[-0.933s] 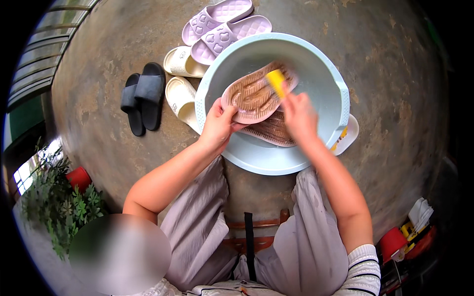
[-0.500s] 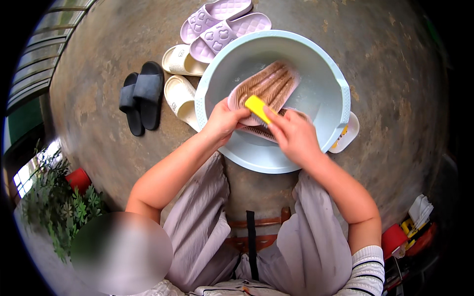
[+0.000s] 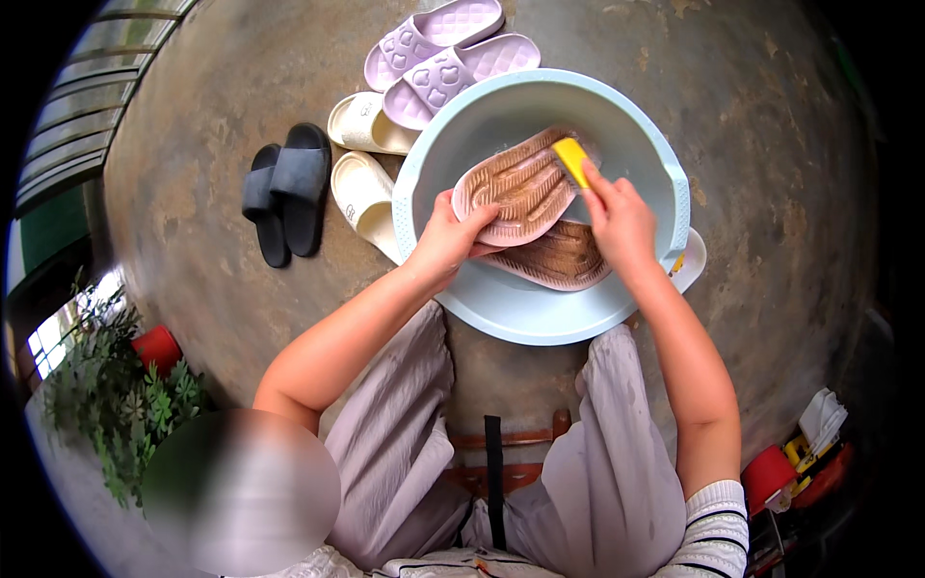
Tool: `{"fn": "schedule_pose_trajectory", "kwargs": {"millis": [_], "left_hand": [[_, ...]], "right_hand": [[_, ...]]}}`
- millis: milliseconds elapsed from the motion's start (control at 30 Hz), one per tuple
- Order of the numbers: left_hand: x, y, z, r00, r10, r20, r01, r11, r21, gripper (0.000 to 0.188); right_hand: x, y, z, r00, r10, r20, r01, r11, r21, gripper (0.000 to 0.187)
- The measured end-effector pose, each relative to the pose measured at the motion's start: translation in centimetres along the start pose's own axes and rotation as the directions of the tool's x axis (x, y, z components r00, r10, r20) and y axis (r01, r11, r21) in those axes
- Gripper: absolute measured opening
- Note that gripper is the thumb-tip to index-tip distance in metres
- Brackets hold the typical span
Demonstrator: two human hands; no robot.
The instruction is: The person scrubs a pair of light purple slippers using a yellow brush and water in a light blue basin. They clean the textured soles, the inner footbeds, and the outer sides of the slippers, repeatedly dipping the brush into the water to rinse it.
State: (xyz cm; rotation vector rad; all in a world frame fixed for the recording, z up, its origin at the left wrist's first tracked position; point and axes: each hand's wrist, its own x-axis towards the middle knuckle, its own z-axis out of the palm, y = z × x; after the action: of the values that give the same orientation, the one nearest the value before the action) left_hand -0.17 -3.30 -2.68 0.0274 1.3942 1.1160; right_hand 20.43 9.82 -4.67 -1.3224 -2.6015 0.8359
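A slipper [image 3: 515,188] with a brown, grooved sole and pale pink rim is tilted sole-up over the basin. Its near left end is gripped by my left hand [image 3: 451,239], thumb lying on the sole. My right hand [image 3: 621,223] holds a yellow scrubbing brush [image 3: 570,161] against the far right part of that sole; its bristles are mostly hidden. Below, a second slipper [image 3: 564,258] lies sole-up in the light blue basin [image 3: 540,318], partly covered by the first.
Lilac slippers [image 3: 453,72] and cream slippers [image 3: 364,197] crowd the basin's left side. Black slippers [image 3: 301,188] stand farther left. A white slipper [image 3: 691,262] pokes out behind the basin's right rim. Plants [image 3: 116,405] and a red pot [image 3: 157,350] are at the left.
My right hand has moved the brush from the slipper's near end toward its far right end. The lower slipper shows more. The whole view has shifted slightly.
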Motion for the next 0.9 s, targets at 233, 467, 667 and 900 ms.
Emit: {"fn": "schedule_pose_trajectory", "kwargs": {"millis": [233, 467, 667, 900], "left_hand": [[0.2, -2.5, -0.3, 0.981, 0.191, 0.028, -0.193, 0.972, 0.132, 0.063], [1.0, -4.4, -1.5, 0.951, 0.309, 0.014, -0.297, 0.901, 0.316, 0.057], [0.3, -2.6, -0.6, 0.953, 0.293, 0.079, -0.303, 0.908, 0.291, 0.058], [-2.9, -2.4, -2.3, 0.868, 0.497, 0.005, -0.441, 0.765, 0.469, 0.054]], "right_hand": [[0.5, -2.8, 2.8, 0.998, -0.068, 0.003, 0.067, 0.993, 0.096, 0.038], [-1.0, -5.1, 1.3, 0.957, -0.27, 0.109, 0.228, 0.928, 0.293, 0.042], [3.3, 3.9, 2.6, 0.995, 0.094, -0.044, -0.099, 0.986, -0.131, 0.04], [2.7, 1.5, 2.3, 0.946, 0.251, 0.205, -0.192, 0.944, -0.267, 0.064]]}}
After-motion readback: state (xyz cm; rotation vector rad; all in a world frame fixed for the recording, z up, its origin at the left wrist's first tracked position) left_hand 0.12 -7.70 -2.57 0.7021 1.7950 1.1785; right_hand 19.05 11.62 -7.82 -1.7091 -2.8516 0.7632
